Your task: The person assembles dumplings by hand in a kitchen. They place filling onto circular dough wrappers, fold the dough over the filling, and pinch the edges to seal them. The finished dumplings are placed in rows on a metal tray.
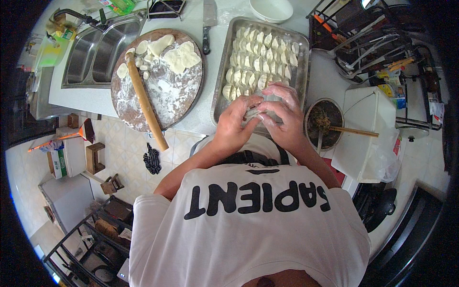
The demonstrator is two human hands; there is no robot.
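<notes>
Over the near part of a metal tray (219,104), my left hand (236,122) and my right hand (285,113) meet around a dumpling (252,113). Fingers of both hands pinch its pale dough edge, and they hide most of it. White flour coats my fingertips. Behind them, several rows of folded dumplings (256,64) fill much of the tray. Just right of my right hand sits a metal bowl of filling (321,118), with chopsticks (355,131) and what looks like a spoon handle in it.
Left of the tray, a floured round wooden board (168,93) carries dough pieces (183,57) and a rolling pin (145,104) that overhangs the counter edge. A cleaver (208,27) lies between board and tray. A white bowl (271,10), double sink (107,46) and utensil rack (369,46) stand around.
</notes>
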